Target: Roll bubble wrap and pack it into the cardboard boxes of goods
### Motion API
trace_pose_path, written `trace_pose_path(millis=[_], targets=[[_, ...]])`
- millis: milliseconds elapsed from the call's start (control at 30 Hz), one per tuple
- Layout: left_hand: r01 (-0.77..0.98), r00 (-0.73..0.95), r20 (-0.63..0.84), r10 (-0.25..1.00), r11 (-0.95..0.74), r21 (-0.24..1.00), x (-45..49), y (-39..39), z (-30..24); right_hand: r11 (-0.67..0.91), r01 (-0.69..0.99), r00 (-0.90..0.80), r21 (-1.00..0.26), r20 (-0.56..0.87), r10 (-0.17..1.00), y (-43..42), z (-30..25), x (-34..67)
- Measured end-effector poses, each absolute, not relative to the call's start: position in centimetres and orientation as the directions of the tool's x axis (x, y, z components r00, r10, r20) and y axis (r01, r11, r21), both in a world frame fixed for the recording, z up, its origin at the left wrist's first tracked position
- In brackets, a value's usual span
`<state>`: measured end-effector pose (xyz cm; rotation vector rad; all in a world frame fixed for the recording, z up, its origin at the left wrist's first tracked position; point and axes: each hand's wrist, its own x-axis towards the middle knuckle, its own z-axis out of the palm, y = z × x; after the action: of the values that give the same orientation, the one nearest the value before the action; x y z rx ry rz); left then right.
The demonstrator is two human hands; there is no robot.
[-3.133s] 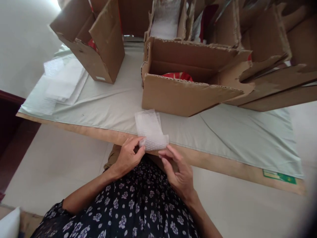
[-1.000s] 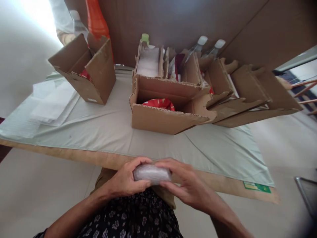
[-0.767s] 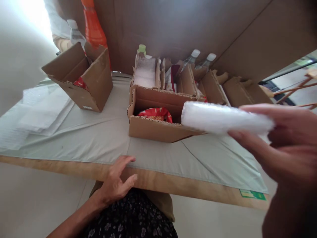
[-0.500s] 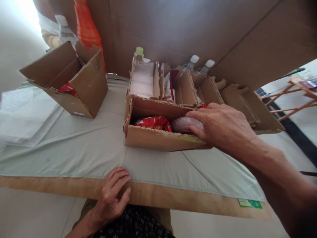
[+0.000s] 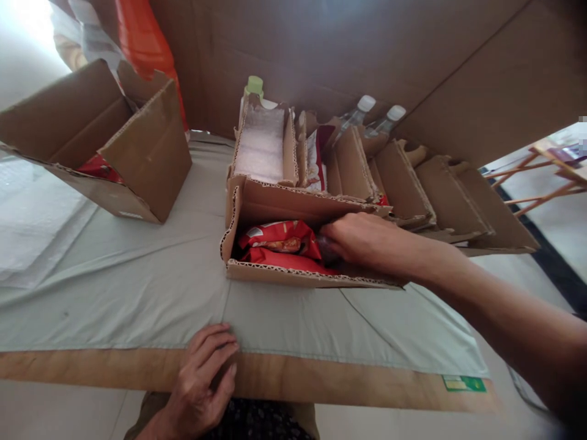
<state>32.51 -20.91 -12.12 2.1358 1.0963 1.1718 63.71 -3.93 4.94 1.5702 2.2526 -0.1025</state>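
Observation:
My right hand [image 5: 355, 237] reaches down inside the long front cardboard box [image 5: 270, 278]. Its fingers are closed on a bubble-wrapped item [image 5: 326, 249], most of which is hidden by the hand. To its left in the same box lie red snack packets [image 5: 282, 239] with shiny printed wrappers. My left hand [image 5: 204, 373] rests on the table's front edge, fingers stretched loosely over the cloth, holding nothing.
Behind stand several narrow cardboard boxes; one holds bubble wrap [image 5: 260, 146]. Clear bottles [image 5: 360, 113] and a green-capped bottle [image 5: 254, 88] are at the back. Left are another carton [image 5: 156, 153], an orange bottle [image 5: 147, 36] and plastic sheets [image 5: 41, 226]. A cardboard panel [image 5: 298, 49] rises behind.
My right hand has gone deeper into the front box with the bubble-wrapped item. More of the red packets shows. The view has shifted slightly; my left hand stays at the table edge.

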Motion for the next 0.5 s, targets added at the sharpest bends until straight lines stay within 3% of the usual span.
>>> trace_pose_path(millis=[67, 133, 233, 333, 433, 500], targets=[[0.424, 0.317, 0.479, 0.819, -0.574, 0.700, 32.5, -20.9, -12.2, 0.391, 0.894, -0.251, 0.219, -0.478, 0.842, -3.6, 4.6, 62.5], [0.427, 0.325, 0.480, 0.815, -0.579, 0.695, 32.6, -21.0, -12.2, 0.398, 0.887, -0.260, 0.235, -0.459, 0.850, -3.4, 4.5, 62.1], [0.429, 0.330, 0.490, 0.807, -0.591, 0.684, 32.4, -21.1, -12.3, 0.447, 0.884, -0.377, 0.137, -0.358, 0.854, -4.0, 5.7, 63.1], [0.447, 0.301, 0.475, 0.827, -0.563, 0.696, 32.0, -21.2, -12.0, 0.378, 0.921, -0.375, 0.099, -0.051, 0.926, -7.6, 8.9, 65.3], [0.479, 0.246, 0.401, 0.883, -0.470, 0.741, 31.6, -20.6, -11.1, 0.139, 0.989, -0.147, 0.048, 0.331, 0.932, -14.0, 11.2, 67.8], [0.469, 0.171, 0.316, 0.933, -0.360, 0.807, 31.9, -19.4, -10.3, 0.005, 0.996, 0.033, -0.085, 0.439, 0.898, -18.0, 10.5, 68.9]])
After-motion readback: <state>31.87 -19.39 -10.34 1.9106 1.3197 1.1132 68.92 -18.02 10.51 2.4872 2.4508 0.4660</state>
